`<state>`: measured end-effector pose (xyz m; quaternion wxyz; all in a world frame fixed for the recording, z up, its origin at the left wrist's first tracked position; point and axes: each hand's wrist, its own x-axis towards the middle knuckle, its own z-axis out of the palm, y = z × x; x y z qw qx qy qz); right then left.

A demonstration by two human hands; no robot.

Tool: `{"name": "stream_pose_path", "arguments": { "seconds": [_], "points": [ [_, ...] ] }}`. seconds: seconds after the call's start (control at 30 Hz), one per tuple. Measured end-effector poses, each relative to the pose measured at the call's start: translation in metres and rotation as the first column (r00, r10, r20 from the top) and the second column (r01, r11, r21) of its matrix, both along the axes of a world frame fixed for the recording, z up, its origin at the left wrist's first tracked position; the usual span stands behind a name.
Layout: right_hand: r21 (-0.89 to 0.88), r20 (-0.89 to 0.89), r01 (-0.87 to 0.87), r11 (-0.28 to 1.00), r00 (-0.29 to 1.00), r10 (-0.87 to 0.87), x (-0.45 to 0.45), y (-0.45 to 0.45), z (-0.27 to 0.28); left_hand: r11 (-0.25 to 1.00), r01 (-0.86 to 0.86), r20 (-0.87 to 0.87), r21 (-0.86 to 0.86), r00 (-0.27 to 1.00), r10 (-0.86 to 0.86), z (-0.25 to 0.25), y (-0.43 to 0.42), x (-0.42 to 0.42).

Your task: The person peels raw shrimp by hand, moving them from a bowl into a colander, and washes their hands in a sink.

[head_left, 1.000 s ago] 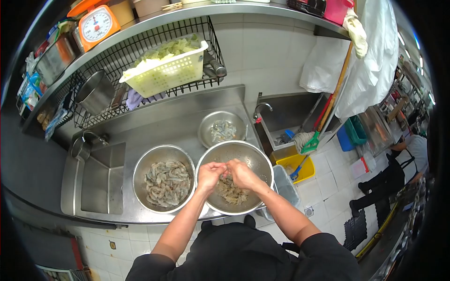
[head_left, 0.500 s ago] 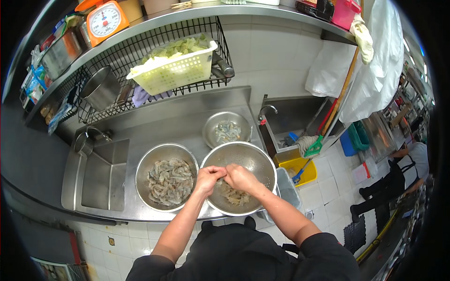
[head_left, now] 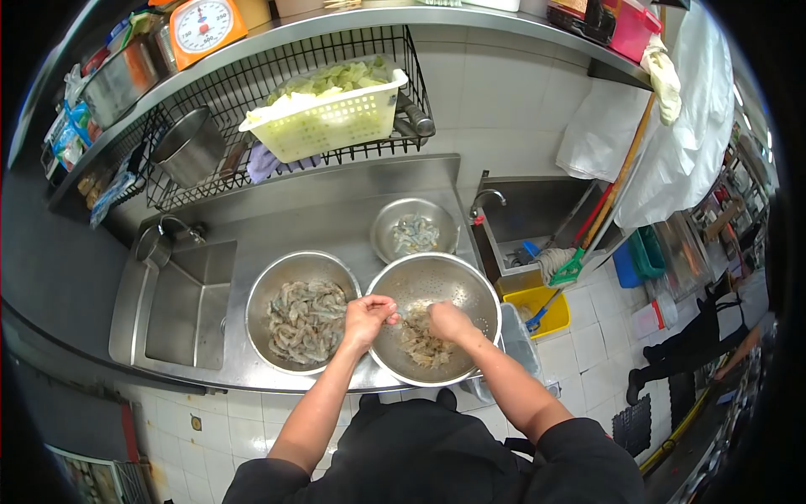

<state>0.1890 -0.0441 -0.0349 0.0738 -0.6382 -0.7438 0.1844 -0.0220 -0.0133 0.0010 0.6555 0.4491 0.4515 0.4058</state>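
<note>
Over the left rim of a steel colander (head_left: 453, 277), my left hand (head_left: 368, 321) is closed in a pinch on a small shrimp, mostly hidden by the fingers. My right hand (head_left: 451, 322) hangs over the colander's middle with its fingers curled; whatever they hold is hidden. Below lies a heap of brownish shrimp shells (head_left: 426, 346). To the left, a steel bowl (head_left: 262, 273) holds many grey unpeeled shrimp (head_left: 306, 323). Behind the colander a smaller bowl (head_left: 384, 220) contains pale, bluish peeled shrimp (head_left: 416, 234).
At the left is a sink (head_left: 189, 311) with a faucet. A wire rack (head_left: 336, 63) above carries a basket of cut greens (head_left: 327, 118). An orange scale (head_left: 204, 29) stands on the shelf. On the right are a yellow bucket (head_left: 554, 309), mop handles and another person (head_left: 697, 323).
My hands have moved apart: the left slightly left, the right to the right and over the shells. The view has shifted a little.
</note>
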Motion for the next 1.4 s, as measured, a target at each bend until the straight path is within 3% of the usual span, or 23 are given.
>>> {"name": "stream_pose_path", "arguments": {
  "seconds": [0.03, 0.1, 0.13, 0.17, 0.2, 0.27, 0.33, 0.4, 0.47, 0.5, 0.53, 0.57, 0.6, 0.67, 0.7, 0.77, 0.93, 1.0, 1.07, 1.13, 1.2, 1.27, 1.4],
  "points": [
    [0.001, 0.000, -0.004, 1.000, 1.000, 0.004, 0.004, -0.004, -0.006, 1.000, -0.005, -0.005, -0.003, 1.000, 0.005, 0.000, 0.001, -0.001],
    [0.424, 0.062, -0.180, 0.888, 0.983, 0.170, 0.007, -0.010, -0.013, 1.000, -0.016, 0.023, -0.009, 1.000, 0.016, 0.001, -0.001, -0.001],
    [0.424, 0.061, -0.188, 0.886, 0.982, 0.179, 0.003, -0.010, 0.004, 1.000, -0.027, 0.051, -0.015, 0.998, 0.028, 0.001, -0.002, -0.001],
    [0.135, -0.479, -0.125, 0.983, 0.860, 0.175, -0.004, -0.008, 0.022, 1.000, -0.025, 0.035, -0.018, 0.999, 0.025, 0.000, -0.004, 0.001],
    [-0.169, -0.858, -0.225, 0.960, 0.512, -0.031, -0.013, -0.006, 0.040, 0.999, -0.027, 0.014, -0.021, 1.000, 0.027, -0.003, -0.006, 0.003],
    [-0.314, -0.892, -0.358, 0.879, 0.430, -0.143, -0.016, 0.006, 0.047, 0.999, 0.013, -0.019, 0.031, 1.000, -0.013, -0.009, -0.012, 0.004],
    [-0.463, -0.732, -0.378, 0.802, 0.673, -0.106, -0.016, 0.022, 0.056, 0.998, 0.044, -0.033, 0.034, 0.999, -0.043, -0.005, -0.018, -0.004],
    [-0.458, -0.677, -0.312, 0.832, 0.730, -0.099, -0.020, 0.033, 0.062, 0.997, -0.021, -0.143, 0.069, 0.989, 0.031, -0.005, -0.014, -0.024],
    [-0.415, -0.910, 0.027, 0.909, -0.021, -0.414, -0.029, 0.046, 0.053, 0.957, -0.111, -0.349, 0.267, 0.915, 0.204, -0.011, -0.007, -0.055],
    [-0.415, -0.910, 0.025, 0.910, -0.021, -0.414, -0.031, 0.054, 0.046, 0.935, -0.114, -0.437, 0.335, 0.860, 0.261, -0.018, -0.003, -0.076],
    [-0.426, -0.903, 0.212, 0.879, -0.035, -0.429, -0.033, 0.063, 0.039, 0.856, -0.026, -0.520, 0.517, 0.784, 0.338, -0.024, -0.001, -0.096],
    [-0.425, -0.896, 0.390, 0.817, -0.052, -0.441, -0.036, 0.068, 0.036, 0.924, 0.106, -0.708, 0.368, 0.676, 0.204, -0.031, 0.003, -0.117],
    [-0.426, -0.896, 0.384, 0.819, -0.053, -0.441, -0.038, 0.067, 0.036, 0.960, 0.207, -0.848, 0.187, 0.528, 0.051, -0.029, 0.002, -0.129],
    [-0.398, -0.879, 0.177, 0.900, 0.208, -0.429, -0.041, 0.057, 0.034, 0.898, 0.365, -0.885, 0.244, 0.462, 0.053, -0.036, -0.013, -0.136],
    [-0.400, -0.878, 0.174, 0.900, 0.209, -0.431, -0.046, 0.051, 0.035, 0.804, 0.522, -0.915, 0.284, 0.399, 0.064, -0.033, -0.019, -0.135],
    [-0.374, -0.837, 0.047, 0.926, 0.414, -0.359, -0.059, 0.041, 0.036, 0.810, 0.555, -0.945, 0.191, 0.328, -0.002, -0.026, -0.016, -0.130],
    [-0.193, -0.763, -0.059, 0.979, 0.637, -0.111, -0.084, 0.025, 0.034, 0.713, 0.700, -0.998, 0.036, 0.064, -0.014, -0.029, 0.003, -0.123],
    [0.032, -0.693, -0.089, 0.996, 0.716, 0.086, -0.091, 0.019, 0.042, 0.764, 0.637, -0.984, 0.099, 0.177, -0.021, -0.035, 0.012, -0.126],
    [0.047, -0.682, -0.080, 0.996, 0.725, 0.090, -0.097, 0.015, 0.052, 0.805, 0.574, -0.959, 0.146, 0.283, -0.028, -0.039, 0.020, -0.132],
    [0.139, -0.639, -0.136, 0.981, 0.745, 0.193, -0.103, 0.013, 0.048, 0.880, 0.389, -0.803, 0.274, 0.596, -0.014, -0.012, 0.018, -0.129],
    [0.131, -0.627, -0.140, 0.981, 0.755, 0.191, -0.105, 0.011, 0.048, 0.917, 0.347, -0.807, 0.196, 0.588, -0.050, 0.002, 0.015, -0.119],
    [0.124, -0.603, -0.174, 0.977, 0.768, 0.213, -0.109, 0.011, 0.050, 0.744, 0.551, -0.873, 0.378, 0.480, 0.088, -0.014, 0.017, -0.119],
    [0.138, -0.522, -0.239, 0.961, 0.807, 0.276, -0.104, 0.012, 0.046, 0.692, 0.555, -0.828, 0.462, 0.549, 0.113, -0.051, 0.023, -0.098]
  ]
}}
